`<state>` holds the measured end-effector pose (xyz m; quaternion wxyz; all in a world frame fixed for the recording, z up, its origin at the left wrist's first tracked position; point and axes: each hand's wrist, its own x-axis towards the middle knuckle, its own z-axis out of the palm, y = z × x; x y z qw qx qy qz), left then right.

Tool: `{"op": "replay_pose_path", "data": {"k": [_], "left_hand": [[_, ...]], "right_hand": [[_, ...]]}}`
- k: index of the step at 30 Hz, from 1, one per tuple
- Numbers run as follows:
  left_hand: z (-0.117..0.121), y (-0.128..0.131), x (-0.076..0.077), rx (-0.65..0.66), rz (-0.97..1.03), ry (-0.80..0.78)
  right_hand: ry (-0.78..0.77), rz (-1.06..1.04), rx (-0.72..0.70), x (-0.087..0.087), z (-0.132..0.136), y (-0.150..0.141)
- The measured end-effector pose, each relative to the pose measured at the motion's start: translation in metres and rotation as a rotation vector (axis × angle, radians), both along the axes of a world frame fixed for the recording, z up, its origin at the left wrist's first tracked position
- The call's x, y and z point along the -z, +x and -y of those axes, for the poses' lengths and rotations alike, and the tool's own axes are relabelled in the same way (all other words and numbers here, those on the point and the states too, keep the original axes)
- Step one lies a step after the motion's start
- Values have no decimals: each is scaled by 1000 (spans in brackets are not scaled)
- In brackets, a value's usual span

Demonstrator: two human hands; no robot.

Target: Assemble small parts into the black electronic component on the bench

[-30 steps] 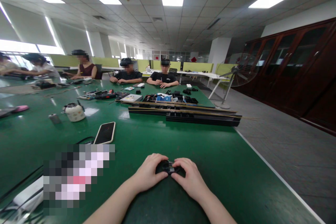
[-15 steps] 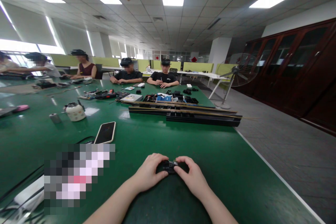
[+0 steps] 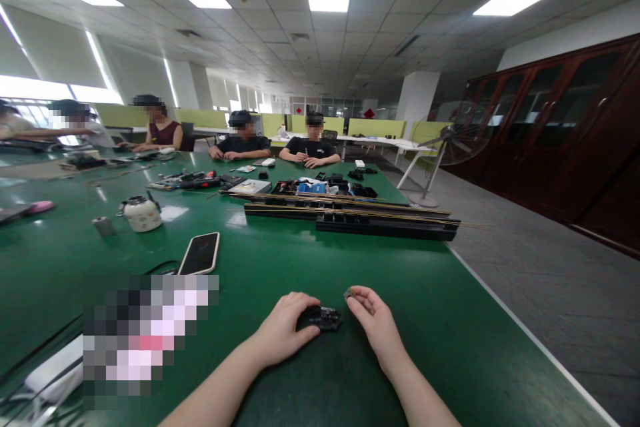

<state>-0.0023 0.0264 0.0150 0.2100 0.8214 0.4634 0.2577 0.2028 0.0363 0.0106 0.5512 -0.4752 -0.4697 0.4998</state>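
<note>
Right of the phone point(image 3: 200, 253) and nearer the wearer, both bare hands work low over the green table point(image 3: 450, 333). The left hand point(image 3: 285, 328) is half curled, its thumb and fingers bent in a C around the left end of a small black part point(image 3: 329, 320), which it holds at or just above the tabletop; the exact contact underneath cannot be told. This black part lies to the right of the phone and closer to the wearer, its right end free of any fingers. The right hand point(image 3: 374, 320), farther right of the phone than the left one, has its thumb and forefinger pinched together on a small greyish piece point(image 3: 348, 293), raised clear of the black part; the other fingers are loosely bent. The piece is too small to make out in detail.

Beyond the phone and to its right lie long black rails point(image 3: 387, 229) with thin brass-coloured rods across them. Left of the phone and a little farther off stands a cream pot point(image 3: 143, 215), with a grey cylinder point(image 3: 103, 227) beyond it on the same side. Nearer the wearer than the phone, to its left, a blurred patch hides something beside dark cables and a white strip point(image 3: 55, 370). Far past the phone, several people sit at the table.
</note>
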Motion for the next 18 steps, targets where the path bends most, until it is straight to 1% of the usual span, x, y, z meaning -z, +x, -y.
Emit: {"op": "replay_pose_path", "data": {"k": [8,18], "left_hand": [[0,0,2,1,11,2],[-1,-1,6,2,14,13]], "right_hand": [[-49,-50,36,-5,0,1],[-67,-103,86,-4,1,1]]}}
